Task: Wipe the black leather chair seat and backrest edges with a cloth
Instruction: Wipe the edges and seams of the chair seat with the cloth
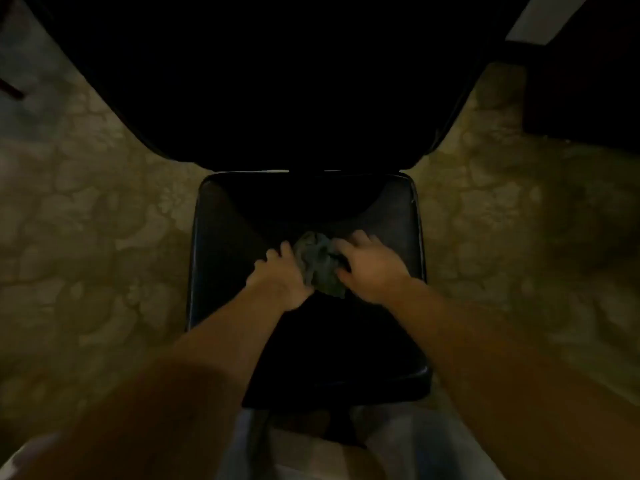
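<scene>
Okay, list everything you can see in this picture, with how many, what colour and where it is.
chair seat: one, black, centre of view.
backrest: one, black, beyond the seat, top of view.
cloth: one, grey-green, crumpled, mid-seat between the hands.
floor: one, mottled tan-olive, both sides of the chair.
furniture: one, dark, top right, too dim to identify.
trouser legs: two, pale, bottom edge.
left hand: one, touching the cloth's left edge.
right hand: one, on the cloth's right side; grip blurred.

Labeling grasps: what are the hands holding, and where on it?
The cloth, bunched on the seat: left hand at its left edge, right hand at its right side.
</scene>
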